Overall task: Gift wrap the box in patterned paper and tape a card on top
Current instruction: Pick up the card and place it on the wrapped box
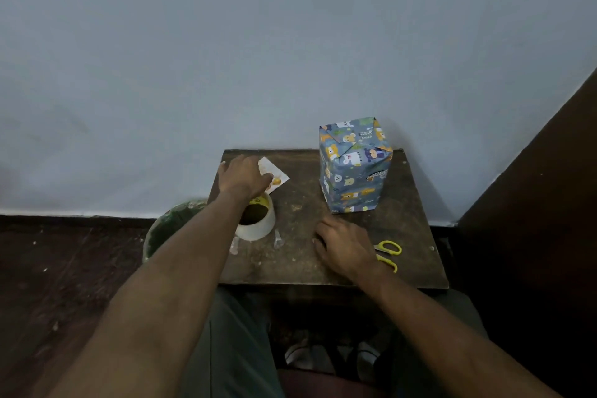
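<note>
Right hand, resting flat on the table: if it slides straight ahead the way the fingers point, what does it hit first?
Probably nothing soon: the right hand points up-left across bare table, between the tape roll and the wrapped box. The card lies roughly along that line, farther on.

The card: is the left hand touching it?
Touching. In the head view the left hand lies over the card on the table, its thumb on the card's face with no gap.
</note>
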